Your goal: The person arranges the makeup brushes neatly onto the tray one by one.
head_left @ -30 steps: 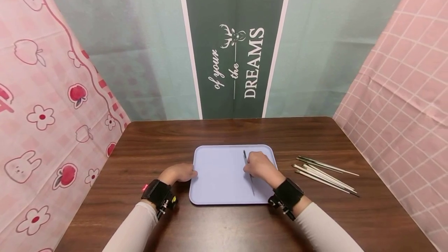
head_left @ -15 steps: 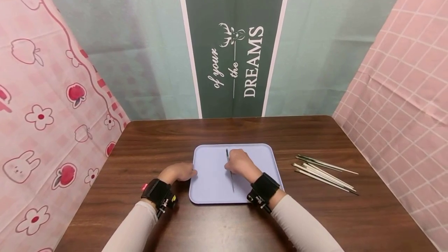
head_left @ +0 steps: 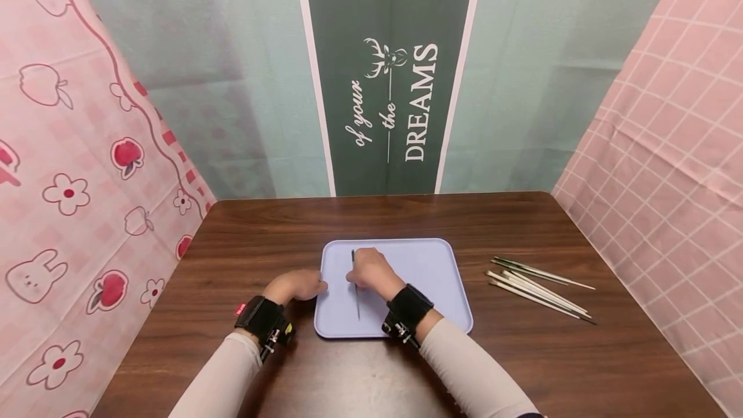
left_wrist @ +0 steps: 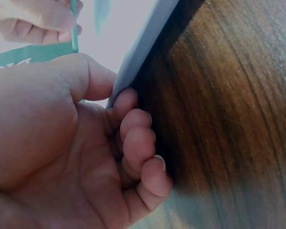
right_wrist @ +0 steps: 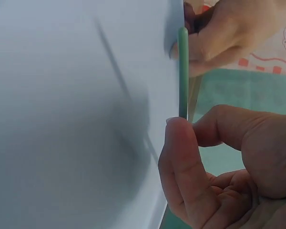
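Observation:
Near the left side of the lavender tray (head_left: 418, 289), my right hand (head_left: 374, 271) pinches a slim green-handled paintbrush (head_left: 357, 305) between thumb and fingertips. In the right wrist view the brush's green handle (right_wrist: 183, 71) stands apart from the tray surface, which carries its shadow; its lower part is hidden by the fingers. My left hand (head_left: 295, 285) grips the tray's left rim. The left wrist view shows the thumb on top of the tray edge (left_wrist: 138, 50) and the index finger beneath, the other fingers curled beside it over the wood.
Several paintbrushes (head_left: 536, 292) with pale and green handles lie fanned out on the brown wooden table (head_left: 261, 231), right of the tray. Patterned pink cloths hang at both sides, and a green curtain (head_left: 389, 173) with white lettering hangs behind the table.
My right hand has moved left across the tray with the paintbrush, from the right side to near the left side. The left hand has stayed at the rim, and the tray has not moved.

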Tool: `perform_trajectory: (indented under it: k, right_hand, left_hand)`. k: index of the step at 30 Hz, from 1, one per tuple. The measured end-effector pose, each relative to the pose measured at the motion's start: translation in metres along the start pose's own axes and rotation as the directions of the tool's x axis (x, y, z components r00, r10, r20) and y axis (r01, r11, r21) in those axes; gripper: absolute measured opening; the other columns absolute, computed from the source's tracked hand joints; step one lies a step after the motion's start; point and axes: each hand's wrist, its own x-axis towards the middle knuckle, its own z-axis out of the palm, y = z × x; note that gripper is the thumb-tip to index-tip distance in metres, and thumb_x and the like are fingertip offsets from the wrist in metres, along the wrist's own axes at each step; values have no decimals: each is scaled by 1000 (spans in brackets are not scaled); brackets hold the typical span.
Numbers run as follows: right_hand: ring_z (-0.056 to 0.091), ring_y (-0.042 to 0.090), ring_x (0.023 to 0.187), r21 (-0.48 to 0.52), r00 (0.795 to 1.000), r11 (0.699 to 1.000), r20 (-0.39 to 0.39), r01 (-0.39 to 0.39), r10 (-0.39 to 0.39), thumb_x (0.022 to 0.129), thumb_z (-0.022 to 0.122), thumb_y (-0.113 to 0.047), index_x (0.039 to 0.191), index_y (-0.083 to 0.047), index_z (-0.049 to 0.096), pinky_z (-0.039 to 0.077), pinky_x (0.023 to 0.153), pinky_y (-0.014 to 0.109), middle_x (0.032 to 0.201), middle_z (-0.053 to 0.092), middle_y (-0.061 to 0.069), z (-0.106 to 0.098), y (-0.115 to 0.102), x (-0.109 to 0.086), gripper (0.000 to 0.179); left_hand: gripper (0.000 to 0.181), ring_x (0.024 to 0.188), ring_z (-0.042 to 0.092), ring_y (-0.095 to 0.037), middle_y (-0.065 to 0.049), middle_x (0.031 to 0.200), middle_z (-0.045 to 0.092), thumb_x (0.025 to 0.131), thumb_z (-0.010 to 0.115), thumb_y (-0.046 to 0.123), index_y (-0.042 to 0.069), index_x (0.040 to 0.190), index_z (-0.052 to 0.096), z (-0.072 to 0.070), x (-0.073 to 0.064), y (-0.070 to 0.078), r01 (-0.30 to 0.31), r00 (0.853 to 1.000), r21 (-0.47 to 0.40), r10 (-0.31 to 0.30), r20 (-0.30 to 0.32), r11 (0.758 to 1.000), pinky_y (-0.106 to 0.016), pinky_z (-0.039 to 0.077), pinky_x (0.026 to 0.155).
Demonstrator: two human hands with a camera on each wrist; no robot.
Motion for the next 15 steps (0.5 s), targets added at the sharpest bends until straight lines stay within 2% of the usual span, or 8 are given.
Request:
perform_trajectory:
  k: [15]
  right_hand:
    - [54,14,51,-25,1000,999,1,28,-28,83,73,-18,63,-10,60,39,53,23,43,52,-5,12,-22,13,26]
  left_hand:
    - [21,75,52,-22,-8,80,55,100,50,18,4,87,59,1,2,-2,-28,1000,34,29,-9,999,-39,47,75]
